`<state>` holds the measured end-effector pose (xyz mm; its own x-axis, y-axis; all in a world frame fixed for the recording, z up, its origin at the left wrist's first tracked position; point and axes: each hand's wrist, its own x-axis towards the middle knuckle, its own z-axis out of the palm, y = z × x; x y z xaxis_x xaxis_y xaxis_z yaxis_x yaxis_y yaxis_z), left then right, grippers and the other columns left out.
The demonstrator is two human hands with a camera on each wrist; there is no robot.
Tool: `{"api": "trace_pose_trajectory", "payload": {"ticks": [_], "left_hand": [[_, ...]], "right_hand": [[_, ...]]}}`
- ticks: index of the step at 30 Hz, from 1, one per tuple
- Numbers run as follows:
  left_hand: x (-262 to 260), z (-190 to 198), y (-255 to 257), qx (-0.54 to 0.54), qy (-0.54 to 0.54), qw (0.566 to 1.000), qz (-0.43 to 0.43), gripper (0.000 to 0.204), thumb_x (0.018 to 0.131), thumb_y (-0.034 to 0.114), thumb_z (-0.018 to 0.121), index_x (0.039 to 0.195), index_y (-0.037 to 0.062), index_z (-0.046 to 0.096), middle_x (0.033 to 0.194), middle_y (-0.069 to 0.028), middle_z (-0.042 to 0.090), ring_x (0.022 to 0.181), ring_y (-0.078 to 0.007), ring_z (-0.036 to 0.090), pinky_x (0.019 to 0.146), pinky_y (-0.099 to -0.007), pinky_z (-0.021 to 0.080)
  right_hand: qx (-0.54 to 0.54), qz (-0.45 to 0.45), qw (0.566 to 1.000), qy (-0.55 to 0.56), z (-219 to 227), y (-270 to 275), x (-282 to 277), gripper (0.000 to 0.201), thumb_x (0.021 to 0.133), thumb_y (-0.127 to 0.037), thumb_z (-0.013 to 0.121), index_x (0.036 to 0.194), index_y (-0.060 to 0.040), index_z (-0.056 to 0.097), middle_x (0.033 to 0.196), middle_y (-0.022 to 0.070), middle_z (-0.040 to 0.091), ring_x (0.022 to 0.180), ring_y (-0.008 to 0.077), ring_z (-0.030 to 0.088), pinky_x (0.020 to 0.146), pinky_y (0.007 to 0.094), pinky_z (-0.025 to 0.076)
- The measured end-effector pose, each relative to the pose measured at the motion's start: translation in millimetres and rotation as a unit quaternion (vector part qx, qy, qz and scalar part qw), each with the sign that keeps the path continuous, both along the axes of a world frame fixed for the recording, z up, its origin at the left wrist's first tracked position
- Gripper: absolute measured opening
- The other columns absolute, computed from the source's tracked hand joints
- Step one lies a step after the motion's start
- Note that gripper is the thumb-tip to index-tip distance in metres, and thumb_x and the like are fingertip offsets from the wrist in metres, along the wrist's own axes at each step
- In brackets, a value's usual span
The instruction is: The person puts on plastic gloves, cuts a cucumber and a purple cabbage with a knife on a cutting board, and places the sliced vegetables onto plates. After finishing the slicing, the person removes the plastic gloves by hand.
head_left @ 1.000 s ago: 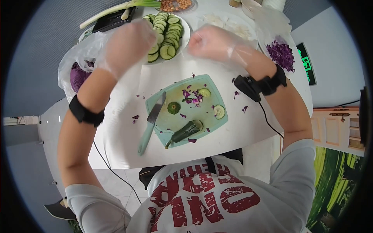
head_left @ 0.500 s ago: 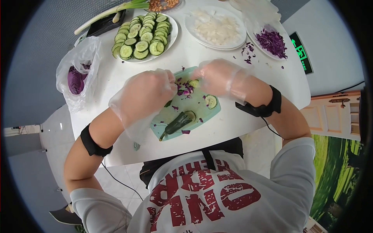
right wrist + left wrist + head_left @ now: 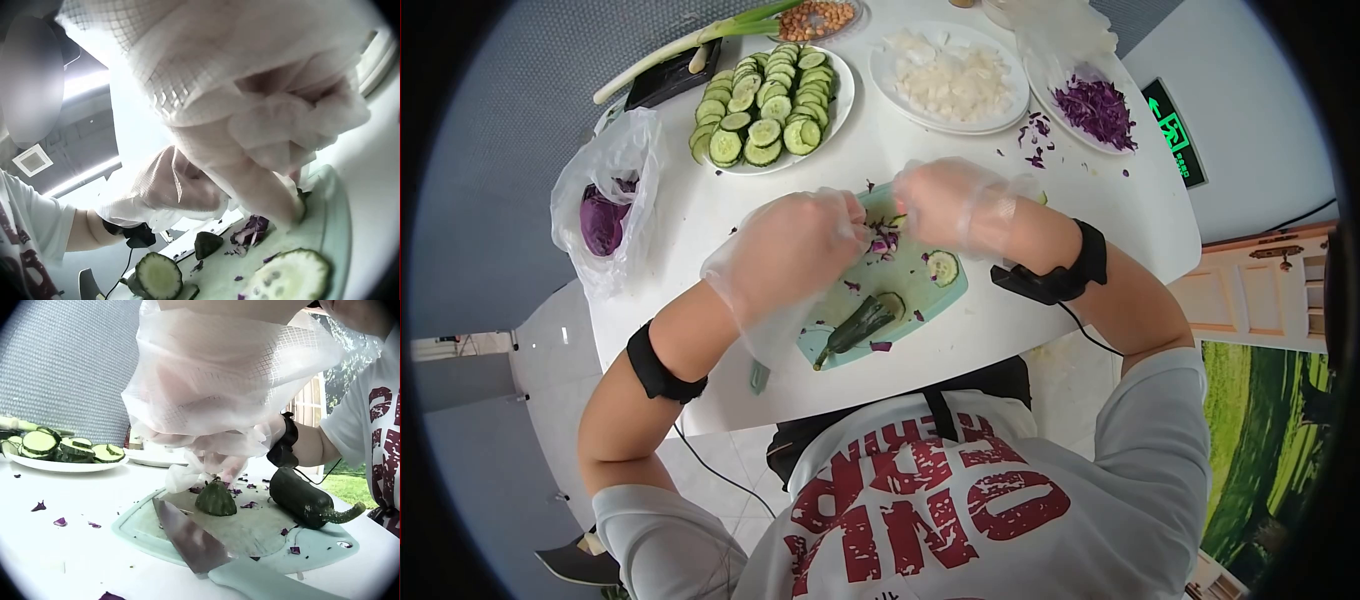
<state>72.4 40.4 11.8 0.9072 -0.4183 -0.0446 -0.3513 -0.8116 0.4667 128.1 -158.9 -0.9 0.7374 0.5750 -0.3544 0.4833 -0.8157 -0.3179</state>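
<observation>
Both hands wear loose clear plastic gloves and work over the far part of a pale green cutting board (image 3: pixel 900 270). My right hand (image 3: pixel 950 200) reaches down to the board and pinches a cucumber slice (image 3: pixel 304 199), mostly hidden behind its fingers. Close by, my left hand (image 3: pixel 800 240) hovers with bent fingers beside purple cabbage scraps (image 3: pixel 885 243); I cannot tell whether it holds any. Below it lie a cucumber end (image 3: pixel 216 500) and a knife (image 3: pixel 194 544) across the board's edge. A stemmed cucumber stub (image 3: pixel 860 325) and another slice (image 3: pixel 941 268) also rest on the board.
Beyond the board stand a plate of cucumber slices (image 3: pixel 765 110), a plate of pale white pieces (image 3: pixel 955 80) and shredded purple cabbage (image 3: pixel 1095 110). A bagged cabbage piece (image 3: pixel 603 222) lies left. Farther back are a scallion (image 3: pixel 700 38) and peanuts (image 3: pixel 815 20).
Both hands have come down from near the plates to the board. The right one has settled at a cucumber slice, and the left now covers the knife in the head view.
</observation>
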Motion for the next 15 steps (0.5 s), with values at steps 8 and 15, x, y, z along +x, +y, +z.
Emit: {"api": "trace_pose_trajectory", "payload": {"ticks": [8, 15], "left_hand": [[4, 4, -6, -0.085, 0.024, 0.996, 0.0, 0.022, 0.085, 0.022, 0.06, 0.093, 0.0035, 0.068, 0.072, -0.0203, 0.064, 0.072, -0.0369, 0.064, 0.071, -0.0454, 0.051], [11, -5, -14, -0.065, 0.029, 0.997, -0.017, 0.023, 0.084, 0.023, 0.06, 0.093, 0.004, 0.07, 0.074, -0.0191, 0.065, 0.072, -0.0372, 0.063, 0.071, -0.045, 0.05]], "right_hand": [[0.053, -0.047, 0.998, -0.001, 22, -13, -1, 0.017, 0.081, -0.012, 0.058, 0.093, -0.0055, 0.067, 0.09, 0.0167, 0.067, 0.081, 0.0329, 0.065, 0.073, 0.0402, 0.051], [0.127, -0.05, 0.991, 0.005, 34, -11, -8, 0.018, 0.085, -0.014, 0.054, 0.09, -0.0077, 0.071, 0.088, 0.015, 0.07, 0.081, 0.0332, 0.067, 0.075, 0.0398, 0.053]]}}
